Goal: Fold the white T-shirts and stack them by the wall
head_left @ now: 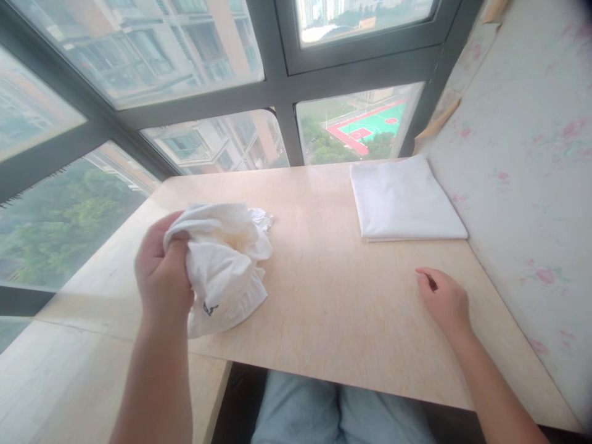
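Observation:
My left hand is closed on a crumpled white garment, which has a small dark mark near its lower edge and bunches over the left part of the light wooden table. My right hand rests on the table at the right with its fingers curled under and nothing visible in it. A neatly folded white cloth lies flat at the far right of the table, well beyond my right hand.
Large windows with dark frames run along the table's far and left sides. A pale flowered panel stands along the right edge. My legs in light blue trousers show under the near edge.

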`<state>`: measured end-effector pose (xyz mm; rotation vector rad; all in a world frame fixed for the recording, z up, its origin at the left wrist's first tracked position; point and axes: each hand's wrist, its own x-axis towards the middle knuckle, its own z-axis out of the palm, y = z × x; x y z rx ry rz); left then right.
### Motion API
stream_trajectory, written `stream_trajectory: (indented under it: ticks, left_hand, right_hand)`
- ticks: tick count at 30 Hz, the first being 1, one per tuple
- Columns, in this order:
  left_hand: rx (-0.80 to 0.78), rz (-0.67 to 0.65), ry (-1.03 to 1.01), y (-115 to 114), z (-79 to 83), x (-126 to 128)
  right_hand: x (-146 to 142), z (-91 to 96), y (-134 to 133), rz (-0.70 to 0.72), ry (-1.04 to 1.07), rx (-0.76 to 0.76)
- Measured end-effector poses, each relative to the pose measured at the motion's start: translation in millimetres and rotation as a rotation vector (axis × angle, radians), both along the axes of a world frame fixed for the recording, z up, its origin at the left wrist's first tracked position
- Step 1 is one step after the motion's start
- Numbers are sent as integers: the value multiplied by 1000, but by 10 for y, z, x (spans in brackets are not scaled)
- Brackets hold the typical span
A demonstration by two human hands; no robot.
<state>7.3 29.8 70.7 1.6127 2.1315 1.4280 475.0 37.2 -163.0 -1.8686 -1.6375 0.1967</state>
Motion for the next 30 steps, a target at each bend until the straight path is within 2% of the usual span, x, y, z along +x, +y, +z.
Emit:
stream_trajectory:
  ticks: [3, 5, 8, 9, 11, 12, 14, 16, 18, 22, 27, 30]
  left_hand:
    - [-112, -92, -406, 135, -168, 200]
    - [-220, -140, -489, 192, -417, 375]
    - [-332, -222, -381, 214, -966, 683]
    - [-380, -285, -240, 207, -1160, 788]
    - [-444, -368, -148, 173, -1494, 979]
    - [-460, -387, -112, 149, -1616, 1060]
    - [-471, -398, -87, 86, -1753, 1179]
    - [-471, -418, -27, 3, -1768, 1231]
    - [-457, -471, 77, -103, -1711, 1214]
    - [-408, -533, 333, -391, -1571, 1018]
    - [-386, -401, 631, -776, -1487, 621]
    - [-355, -325, 703, -957, -1452, 383]
  right_hand:
    - [-14, 22, -1, 2, 4, 7]
    - [-19, 32, -4, 10, 2, 9]
    - [-11, 23, -5, 11, 3, 4]
    - [-5, 15, -4, 7, 3, 2]
    - [7, -3, 0, -4, 4, -2]
    - [12, -9, 1, -7, 4, -4]
    - [15, -10, 2, -6, 7, -6]
    - [10, 1, -1, 0, 11, -9]
    - [3, 12, -4, -2, 10, -11]
    - [1, 13, -2, -14, 5, -4]
    - [4, 16, -8, -3, -8, 6]
    - [1, 28, -16, -7, -11, -1]
